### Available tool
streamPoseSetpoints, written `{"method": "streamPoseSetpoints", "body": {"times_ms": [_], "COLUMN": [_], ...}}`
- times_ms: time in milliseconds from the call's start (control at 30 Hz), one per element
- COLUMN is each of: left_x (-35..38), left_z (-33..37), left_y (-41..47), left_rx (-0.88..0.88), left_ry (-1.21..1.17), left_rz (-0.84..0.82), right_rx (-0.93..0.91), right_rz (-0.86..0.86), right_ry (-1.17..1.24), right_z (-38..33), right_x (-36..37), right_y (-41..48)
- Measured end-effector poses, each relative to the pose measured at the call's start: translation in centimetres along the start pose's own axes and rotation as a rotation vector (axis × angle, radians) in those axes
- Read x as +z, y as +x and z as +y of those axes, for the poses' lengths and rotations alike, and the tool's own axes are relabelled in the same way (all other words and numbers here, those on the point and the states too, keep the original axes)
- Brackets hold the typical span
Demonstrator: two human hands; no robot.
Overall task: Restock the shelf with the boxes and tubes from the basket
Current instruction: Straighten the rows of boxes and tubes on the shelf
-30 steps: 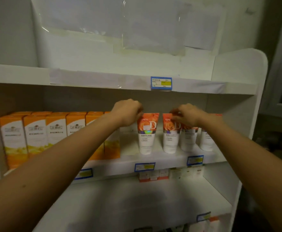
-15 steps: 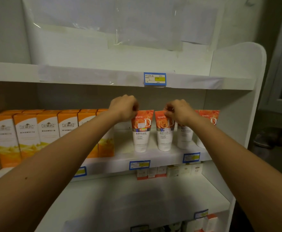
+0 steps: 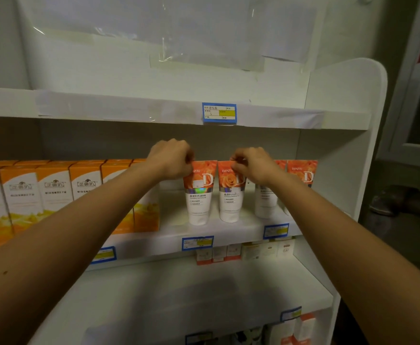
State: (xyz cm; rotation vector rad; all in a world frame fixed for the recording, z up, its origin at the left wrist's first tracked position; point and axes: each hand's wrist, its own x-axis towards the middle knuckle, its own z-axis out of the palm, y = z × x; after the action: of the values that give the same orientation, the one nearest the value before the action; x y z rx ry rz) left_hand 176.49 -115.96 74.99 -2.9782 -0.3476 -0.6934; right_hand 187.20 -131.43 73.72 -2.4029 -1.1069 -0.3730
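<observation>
Our left grip (image 3: 171,158) is curled tight, pinching the top seam of one tube (image 3: 200,195). Our right grip (image 3: 251,164) pinches the top of the next tube (image 3: 231,197) the same way. Both tubes stand cap-down on the middle shelf (image 3: 154,241), just beside each other, between the orange boxes (image 3: 54,192) on the left and two more tubes (image 3: 266,202) on the right. The basket is out of view.

We judge tipping to be the main risk. Each tube balances on a narrow cap, so letting go while it leans would drop it onto its neighbour and could topple the row. Our right forearm crosses in front of the third tube, so a careless pull back could brush it over. The tubes stand near the front edge, and a fallen one could roll off the shelf.
</observation>
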Motion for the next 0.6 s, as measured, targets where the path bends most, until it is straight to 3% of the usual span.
{"method": "streamPoseSetpoints", "body": {"times_ms": [167, 300, 600], "left_x": [0.3, 0.9, 2.1], "left_z": [1.1, 3.6, 9.7], "left_y": [0.4, 0.9, 3.4], "left_rx": [0.0, 0.051, 0.142], "left_ry": [0.001, -0.078, -0.108], "left_rz": [0.033, 0.127, 0.156], "right_rx": [-0.042, 0.074, 0.241], "right_rz": [0.09, 0.21, 0.143], "right_ry": [-0.06, -0.149, -0.176], "right_z": [2.7, 7.0, 12.5], "right_x": [-2.0, -4.1, -5.1], "right_y": [-0.8, -1.7, -3.0]}}
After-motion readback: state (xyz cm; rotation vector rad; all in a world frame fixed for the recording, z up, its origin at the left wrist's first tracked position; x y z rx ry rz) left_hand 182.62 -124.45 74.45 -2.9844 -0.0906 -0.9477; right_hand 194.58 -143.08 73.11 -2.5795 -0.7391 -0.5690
